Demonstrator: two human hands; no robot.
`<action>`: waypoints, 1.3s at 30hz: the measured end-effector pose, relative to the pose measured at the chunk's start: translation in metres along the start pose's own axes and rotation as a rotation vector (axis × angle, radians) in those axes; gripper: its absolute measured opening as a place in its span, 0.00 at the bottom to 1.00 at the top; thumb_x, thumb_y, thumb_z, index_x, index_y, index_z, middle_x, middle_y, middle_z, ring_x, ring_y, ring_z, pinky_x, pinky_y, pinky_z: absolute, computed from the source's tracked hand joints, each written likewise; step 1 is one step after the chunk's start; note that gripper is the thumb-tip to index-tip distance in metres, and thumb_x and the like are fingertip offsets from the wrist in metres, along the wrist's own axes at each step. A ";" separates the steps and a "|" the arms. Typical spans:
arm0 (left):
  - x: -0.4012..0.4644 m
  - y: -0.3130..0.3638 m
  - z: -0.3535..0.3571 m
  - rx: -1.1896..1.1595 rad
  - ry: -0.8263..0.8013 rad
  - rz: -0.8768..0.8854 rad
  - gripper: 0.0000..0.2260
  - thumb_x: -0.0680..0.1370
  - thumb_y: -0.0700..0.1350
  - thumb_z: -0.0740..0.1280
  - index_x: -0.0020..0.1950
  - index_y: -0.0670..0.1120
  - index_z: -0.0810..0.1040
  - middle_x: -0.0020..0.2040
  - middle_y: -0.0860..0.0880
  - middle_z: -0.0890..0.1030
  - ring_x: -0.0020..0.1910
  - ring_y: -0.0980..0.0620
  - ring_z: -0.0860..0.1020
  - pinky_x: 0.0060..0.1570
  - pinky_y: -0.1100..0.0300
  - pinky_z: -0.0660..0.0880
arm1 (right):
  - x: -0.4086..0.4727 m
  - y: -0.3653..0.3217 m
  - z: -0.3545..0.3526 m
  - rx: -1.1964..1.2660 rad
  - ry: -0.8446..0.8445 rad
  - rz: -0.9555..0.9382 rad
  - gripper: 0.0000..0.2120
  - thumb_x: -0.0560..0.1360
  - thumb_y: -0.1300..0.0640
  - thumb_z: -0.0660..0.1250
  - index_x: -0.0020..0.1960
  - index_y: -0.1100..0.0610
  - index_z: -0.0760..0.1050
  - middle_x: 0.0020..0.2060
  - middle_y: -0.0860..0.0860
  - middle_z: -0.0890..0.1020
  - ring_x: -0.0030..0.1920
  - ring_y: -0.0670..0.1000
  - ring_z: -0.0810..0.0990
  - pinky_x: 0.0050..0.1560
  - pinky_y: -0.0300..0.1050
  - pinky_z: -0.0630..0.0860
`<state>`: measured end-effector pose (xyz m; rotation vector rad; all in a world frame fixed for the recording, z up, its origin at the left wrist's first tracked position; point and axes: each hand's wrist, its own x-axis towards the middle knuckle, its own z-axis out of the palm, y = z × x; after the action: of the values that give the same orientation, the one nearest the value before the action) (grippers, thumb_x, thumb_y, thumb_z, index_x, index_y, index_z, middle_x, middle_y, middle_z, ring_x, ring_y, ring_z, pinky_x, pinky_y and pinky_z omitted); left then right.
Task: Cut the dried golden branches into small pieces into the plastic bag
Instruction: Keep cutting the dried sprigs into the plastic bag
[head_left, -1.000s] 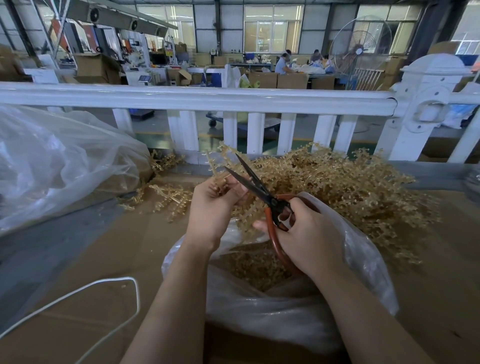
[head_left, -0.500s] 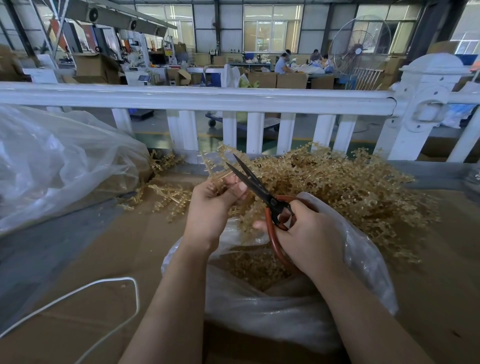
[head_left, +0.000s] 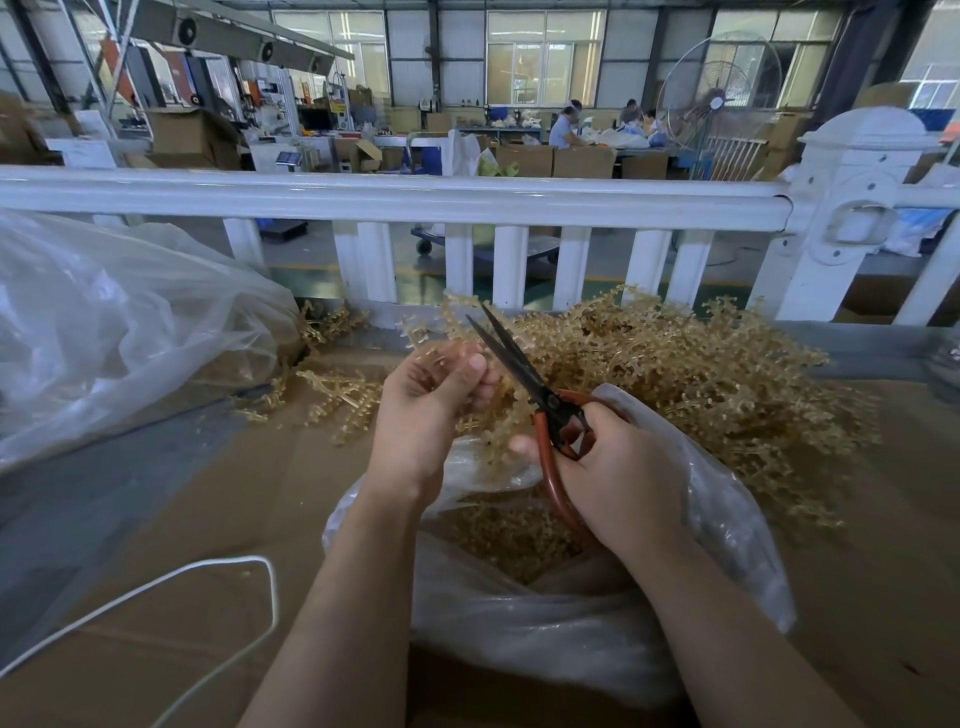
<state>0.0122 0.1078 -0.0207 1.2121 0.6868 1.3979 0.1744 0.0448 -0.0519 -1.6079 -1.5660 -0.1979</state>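
Note:
A heap of dried golden branches (head_left: 675, 374) lies on the cardboard-covered table behind an open clear plastic bag (head_left: 545, 623) that holds cut golden pieces (head_left: 509, 535). My left hand (head_left: 426, 410) pinches a golden sprig (head_left: 441, 338) above the bag's far rim. My right hand (head_left: 618, 478) grips red-handled scissors (head_left: 524, 374); their dark blades stand slightly apart and point up-left beside the sprig.
A large crumpled clear plastic sheet (head_left: 119, 332) lies at the left. Loose sprigs (head_left: 332, 395) sit between it and the bag. A white cord (head_left: 208, 582) loops at the near left. A white railing (head_left: 415, 197) bounds the table's far side.
The scissors and my left hand have shifted slightly up and to the left with the sprig; the blades have narrowed a little. The bag and the heap stay in place.

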 end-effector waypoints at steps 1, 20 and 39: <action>0.000 0.001 0.000 -0.003 0.001 -0.006 0.02 0.78 0.38 0.69 0.47 0.42 0.81 0.39 0.46 0.83 0.38 0.52 0.79 0.45 0.59 0.78 | 0.000 0.001 0.000 0.012 0.009 0.009 0.24 0.67 0.25 0.63 0.32 0.45 0.64 0.21 0.40 0.68 0.23 0.37 0.69 0.23 0.32 0.65; -0.004 0.006 0.001 -0.002 -0.076 -0.025 0.12 0.78 0.35 0.66 0.40 0.49 0.81 0.45 0.48 0.83 0.47 0.48 0.77 0.53 0.53 0.72 | 0.000 -0.005 -0.007 -0.036 0.002 -0.044 0.28 0.68 0.23 0.58 0.35 0.50 0.66 0.25 0.39 0.67 0.25 0.37 0.65 0.27 0.31 0.57; -0.007 0.007 0.001 -0.031 -0.095 -0.010 0.07 0.77 0.41 0.68 0.41 0.49 0.84 0.40 0.50 0.82 0.43 0.52 0.77 0.55 0.52 0.72 | 0.001 -0.010 -0.009 -0.051 0.048 -0.052 0.27 0.68 0.26 0.61 0.35 0.48 0.60 0.24 0.37 0.60 0.24 0.35 0.59 0.26 0.30 0.52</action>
<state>0.0098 0.0994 -0.0157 1.2408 0.6021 1.3292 0.1694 0.0382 -0.0412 -1.5906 -1.5781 -0.3045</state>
